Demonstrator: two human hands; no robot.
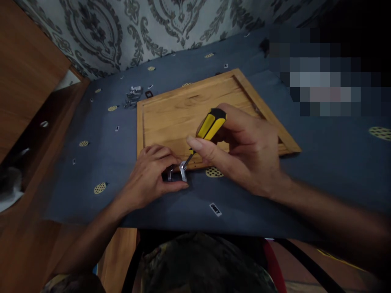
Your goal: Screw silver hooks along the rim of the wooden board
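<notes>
A wooden panel (pixel 189 110) with a raised frame lies on a dark blue cloth. My right hand (pixel 244 152) is closed round a yellow and black screwdriver (pixel 210 124); its tip points down at a small metal hinge (pixel 179 171) at the panel's near edge. My left hand (pixel 152 175) pinches that hinge and holds it against the edge, fingers curled over it.
A small heap of metal hardware (pixel 132 95) lies on the blue cloth (pixel 100 154) beyond the panel's far left corner. A wooden cabinet (pixel 24 69) stands at the left, patterned wallpaper (pixel 137 28) behind. A blurred-out patch covers the upper right. My lap shows below the table edge.
</notes>
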